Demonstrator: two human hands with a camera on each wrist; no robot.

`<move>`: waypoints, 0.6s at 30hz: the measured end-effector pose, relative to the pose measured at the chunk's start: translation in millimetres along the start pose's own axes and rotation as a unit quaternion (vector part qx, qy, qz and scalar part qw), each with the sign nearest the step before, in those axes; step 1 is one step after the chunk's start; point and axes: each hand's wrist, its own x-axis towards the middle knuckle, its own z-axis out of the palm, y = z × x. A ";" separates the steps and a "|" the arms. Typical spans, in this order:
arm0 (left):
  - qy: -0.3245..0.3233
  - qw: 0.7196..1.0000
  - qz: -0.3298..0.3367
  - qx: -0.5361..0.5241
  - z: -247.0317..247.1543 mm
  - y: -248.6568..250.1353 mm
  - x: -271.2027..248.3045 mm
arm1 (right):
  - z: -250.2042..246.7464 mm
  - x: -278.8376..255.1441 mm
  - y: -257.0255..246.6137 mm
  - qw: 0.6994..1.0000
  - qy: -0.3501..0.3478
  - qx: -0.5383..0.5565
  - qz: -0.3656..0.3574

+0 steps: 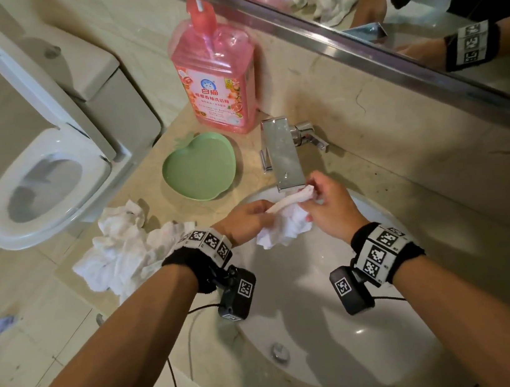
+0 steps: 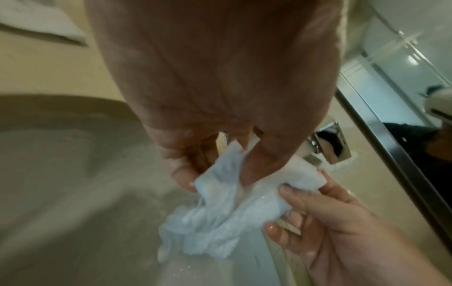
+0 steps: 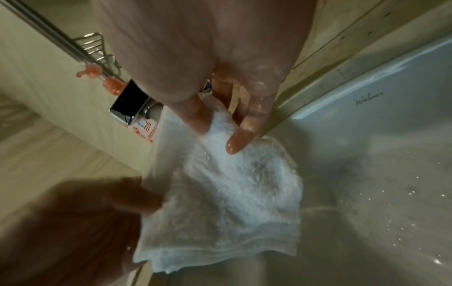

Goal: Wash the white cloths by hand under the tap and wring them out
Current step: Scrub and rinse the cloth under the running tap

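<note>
Reaching in from the bottom of the frame, both forearms converged over the white basin [image 1: 315,332], each wrist wrapped in a black band with a small camera slung beneath. The left hand [image 1: 244,222] and the right hand [image 1: 331,212] met at mid-frame, just below the flat chrome tap [image 1: 284,153], and between them they held one wet white cloth [image 1: 284,225].

The cloth's upper edge was pulled into a taut band whose long axis ran from lower left to upper right in the head view, rising toward the spout. The left hand pinched the lower end of that band, thumb against curled fingers; the right hand pinched the higher end, nearest the spout, with its fingertips [image 3: 234,145] pressed into the fabric. The rest of the cloth hung below the band in a crumpled bunch over the basin. Whether water was running could not be told for certain, though the cloth looked soaked and droplets lay on the basin wall.

Judged from this, any wringing twist would turn about that slanted band, with the hands counter-rotating at its two ends.

Farther off, at the left of the frame, a heap of other white cloths [image 1: 124,251] lay on the counter [image 1: 378,195], apparently still to be washed.
</note>
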 end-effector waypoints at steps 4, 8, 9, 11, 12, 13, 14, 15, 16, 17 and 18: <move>0.034 0.999 0.014 -0.008 -0.4 -7.0 3.7 | -7.0 2.8 1.3 1.000 0.013 0.026 0.002; 0.096 0.991 0.020 -0.085 3.0 -2.7 7.2 | -10.4 3.1 8.4 0.997 0.057 -0.056 -0.010; 0.095 0.992 0.026 -0.082 3.9 -1.9 8.6 | -10.8 3.5 10.0 0.995 0.048 -0.086 -0.008; 0.074 0.996 0.022 -0.044 3.9 -0.6 9.2 | -9.2 3.6 12.1 0.994 0.000 -0.110 -0.003; 0.062 0.998 0.015 -0.008 3.6 -0.3 8.7 | -8.1 3.1 11.5 0.996 -0.019 -0.090 0.006; 0.052 0.998 0.009 0.036 4.2 -1.1 8.0 | -6.5 2.2 10.2 0.998 -0.027 -0.052 0.018; 0.042 0.996 0.003 0.079 5.2 -1.0 6.1 | -4.3 2.1 8.4 0.999 -0.027 -0.004 0.030; 0.034 0.993 -0.002 0.111 7.4 -1.1 4.2 | -1.5 1.7 6.4 0.998 -0.024 0.041 0.041; 0.031 0.991 -0.009 0.127 9.8 0.7 1.7 | 2.1 1.3 4.0 0.996 -0.021 0.077 0.049; 0.037 0.990 -0.013 0.132 12.2 2.6 0.1 | 5.7 0.8 1.0 0.993 -0.018 0.103 0.059; 0.051 0.991 -0.019 0.124 14.1 3.7 0.2 | 9.4 0.4 -2.0 0.991 -0.015 0.114 0.065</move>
